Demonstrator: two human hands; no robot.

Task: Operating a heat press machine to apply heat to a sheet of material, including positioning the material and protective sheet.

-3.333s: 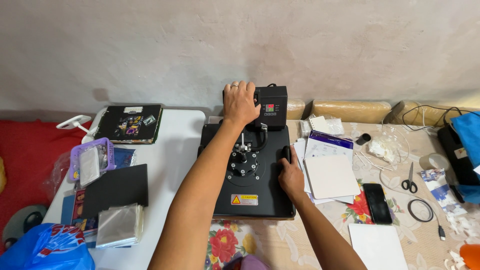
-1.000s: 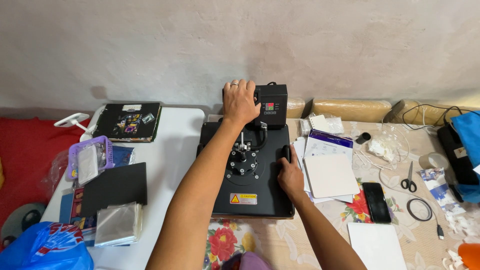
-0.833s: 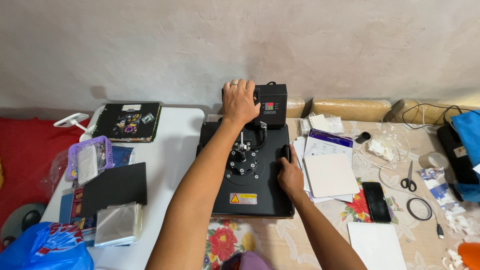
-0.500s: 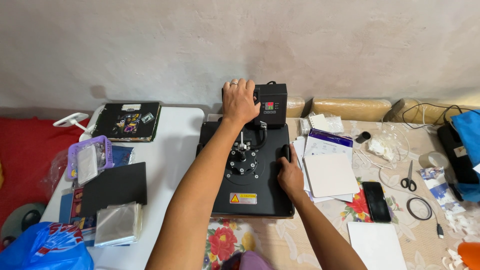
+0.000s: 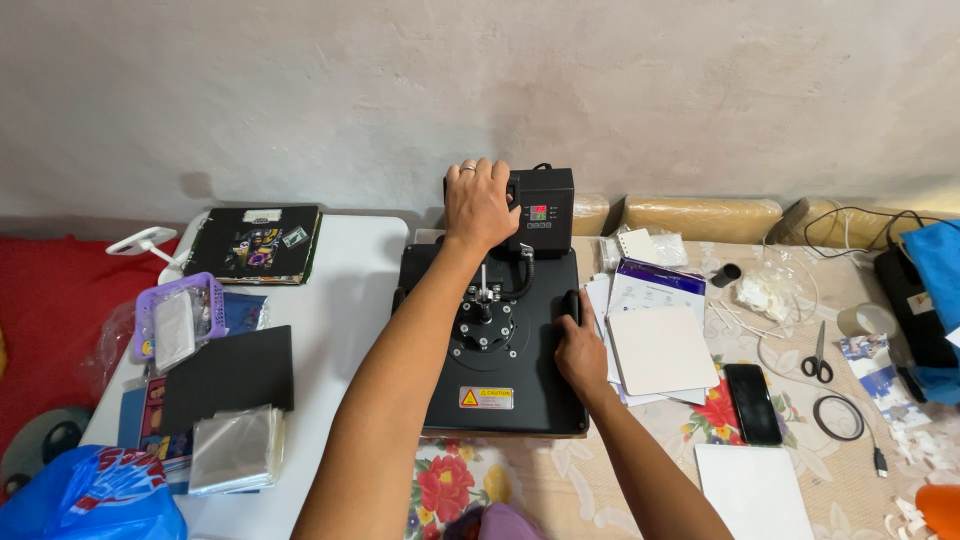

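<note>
A black heat press (image 5: 495, 370) lies flat on the table in front of me, its top plate down. My left hand (image 5: 478, 203) rests on the back of the press, beside the black control box (image 5: 543, 211) with its small lit display. My right hand (image 5: 578, 345) grips the press's right edge, fingers curled over the black handle (image 5: 572, 301). A round adjusting knob (image 5: 483, 330) sits in the middle of the top plate, between my arms.
To the right lie white sheets (image 5: 663, 350), a black phone (image 5: 752, 403), scissors (image 5: 818, 356) and a cable ring (image 5: 838, 417) on a flowered cloth. On the white table (image 5: 345, 290) at left are a black sheet (image 5: 230, 373), a purple basket (image 5: 178, 315) and clear sleeves (image 5: 234, 450).
</note>
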